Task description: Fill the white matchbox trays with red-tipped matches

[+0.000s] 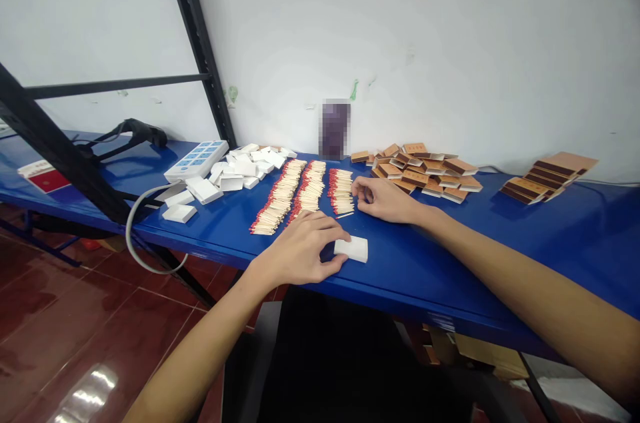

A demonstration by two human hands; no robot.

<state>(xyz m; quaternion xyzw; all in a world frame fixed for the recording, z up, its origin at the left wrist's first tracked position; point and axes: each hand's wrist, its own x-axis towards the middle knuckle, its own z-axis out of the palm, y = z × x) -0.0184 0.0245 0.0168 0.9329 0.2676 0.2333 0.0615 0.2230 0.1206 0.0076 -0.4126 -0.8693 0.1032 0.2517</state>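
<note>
My left hand pinches the left end of a small white matchbox tray between thumb and fingers, low on the table near its front edge. Just beyond it, my right hand has curled fingers at the right side of the shortest row of red-headed matches. Whether a match is between those fingertips is too small to tell. Two longer rows of matches, a left one and a middle one, lie alongside; my left hand covers the near end of the middle row.
White trays are heaped at the left beside a white power strip with a looping cable. Brown matchbox sleeves are piled at the back right, with a further stack beyond. A black rack post rises at the left.
</note>
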